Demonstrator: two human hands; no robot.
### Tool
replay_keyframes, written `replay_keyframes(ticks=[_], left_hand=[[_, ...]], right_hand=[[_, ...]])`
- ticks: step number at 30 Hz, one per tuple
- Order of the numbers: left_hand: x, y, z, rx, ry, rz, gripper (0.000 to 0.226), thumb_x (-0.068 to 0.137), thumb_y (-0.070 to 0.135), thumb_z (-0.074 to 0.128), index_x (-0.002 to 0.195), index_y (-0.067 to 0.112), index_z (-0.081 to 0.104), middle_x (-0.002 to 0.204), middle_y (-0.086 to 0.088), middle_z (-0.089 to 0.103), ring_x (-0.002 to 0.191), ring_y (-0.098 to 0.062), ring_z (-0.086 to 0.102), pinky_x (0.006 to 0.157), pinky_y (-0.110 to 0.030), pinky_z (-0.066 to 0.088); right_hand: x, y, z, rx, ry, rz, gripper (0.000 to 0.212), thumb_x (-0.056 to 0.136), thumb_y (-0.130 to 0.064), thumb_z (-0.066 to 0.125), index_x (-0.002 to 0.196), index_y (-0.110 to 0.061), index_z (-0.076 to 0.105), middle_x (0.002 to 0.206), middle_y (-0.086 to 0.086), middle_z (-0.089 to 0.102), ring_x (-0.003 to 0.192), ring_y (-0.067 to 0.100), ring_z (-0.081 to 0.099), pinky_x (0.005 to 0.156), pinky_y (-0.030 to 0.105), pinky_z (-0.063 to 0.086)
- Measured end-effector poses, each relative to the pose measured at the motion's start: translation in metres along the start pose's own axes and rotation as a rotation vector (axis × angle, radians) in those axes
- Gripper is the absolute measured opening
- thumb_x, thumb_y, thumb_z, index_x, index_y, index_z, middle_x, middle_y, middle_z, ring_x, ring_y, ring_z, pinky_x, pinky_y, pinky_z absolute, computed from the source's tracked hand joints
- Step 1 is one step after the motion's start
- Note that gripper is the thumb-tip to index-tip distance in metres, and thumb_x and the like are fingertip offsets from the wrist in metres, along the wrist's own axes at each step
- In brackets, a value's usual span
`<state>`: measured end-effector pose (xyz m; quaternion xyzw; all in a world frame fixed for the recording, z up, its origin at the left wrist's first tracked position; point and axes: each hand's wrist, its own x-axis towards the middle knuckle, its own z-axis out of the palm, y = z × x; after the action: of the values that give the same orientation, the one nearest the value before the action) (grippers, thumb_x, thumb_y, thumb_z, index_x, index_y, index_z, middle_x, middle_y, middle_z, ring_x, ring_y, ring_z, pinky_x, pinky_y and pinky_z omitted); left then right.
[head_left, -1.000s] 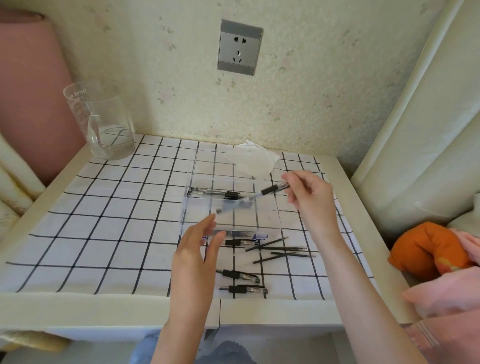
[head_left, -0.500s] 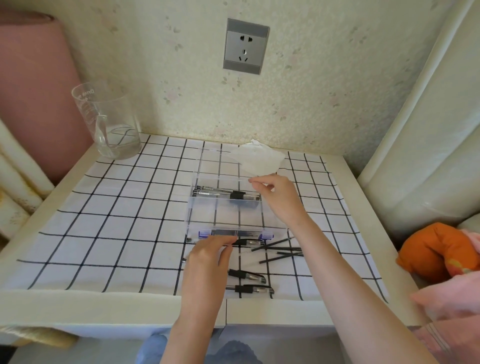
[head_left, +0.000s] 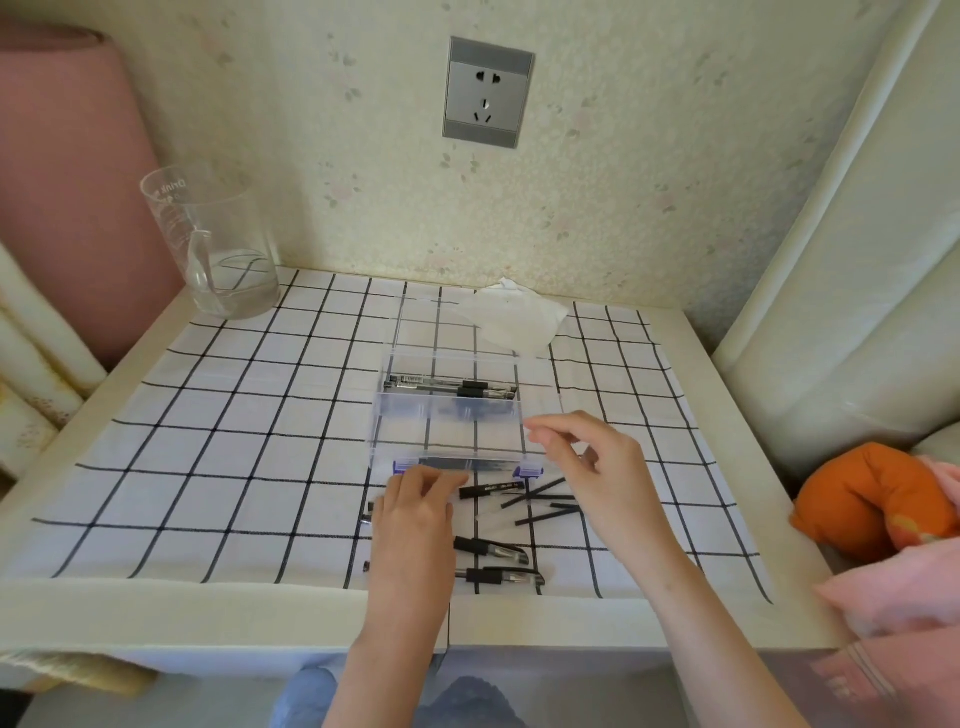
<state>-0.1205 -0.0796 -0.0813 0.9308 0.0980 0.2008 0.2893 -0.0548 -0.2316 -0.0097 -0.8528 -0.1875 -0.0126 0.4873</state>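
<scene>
Head view looks down on a pale desk (head_left: 208, 616) spread with a white cloth (head_left: 234, 467) checked in black. A clear plastic box (head_left: 447, 423) sits open in the middle of the cloth, its lid (head_left: 415, 327) tipped back toward the wall and two purple latches on its near edge. A few black pens (head_left: 447, 388) lie side by side along the box's far wall. The left hand (head_left: 415, 525) lies palm down just in front of the box, its fingers (head_left: 431, 480) straight and flat with the tips at the near edge by the left latch. It covers part of the loose pens (head_left: 493, 551) lying on the cloth between the box and the desk's front edge. The right hand (head_left: 597, 467) hovers at the box's near right corner, its fingers loosely bent and holding nothing, above a scatter of thin black refills (head_left: 545, 506). A crumpled white tissue (head_left: 519, 322) lies just behind the box on the right. A glass measuring cup (head_left: 218, 249) with a little water stands at the far left corner, well apart from the box. A grey wall socket (head_left: 488, 93) sits on the wall above. An orange cushion (head_left: 872, 499) and pink fabric (head_left: 893, 587) lie to the right of the desk, and a pink roll (head_left: 67, 182) stands to its left.
</scene>
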Motion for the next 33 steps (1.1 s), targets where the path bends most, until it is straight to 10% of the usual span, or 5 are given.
replay_keyframes(ticks=[18, 33], left_hand=[[-0.002, 0.014, -0.024, -0.334, 0.093, -0.122, 0.028, 0.084, 0.001, 0.060, 0.098, 0.025, 0.063, 0.096, 0.013, 0.057, 0.087, -0.007, 0.060, 0.077, -0.019, 0.046], [-0.002, 0.038, -0.037, -0.562, -0.208, -0.090, 0.024, 0.091, 0.032, 0.050, 0.098, 0.055, 0.049, 0.089, 0.025, 0.063, 0.083, 0.003, 0.059, 0.070, -0.012, 0.046]], right_hand=[[-0.037, 0.013, 0.018, 0.287, 0.014, 0.267, 0.013, 0.091, -0.012, 0.058, 0.100, -0.013, 0.067, 0.082, 0.003, 0.069, 0.060, 0.005, 0.060, 0.060, 0.012, 0.046], [-0.027, -0.010, 0.031, 0.596, -0.004, 0.266, 0.017, 0.084, -0.017, 0.066, 0.084, 0.000, 0.062, 0.061, 0.004, 0.055, 0.049, 0.009, 0.043, 0.045, 0.020, 0.032]])
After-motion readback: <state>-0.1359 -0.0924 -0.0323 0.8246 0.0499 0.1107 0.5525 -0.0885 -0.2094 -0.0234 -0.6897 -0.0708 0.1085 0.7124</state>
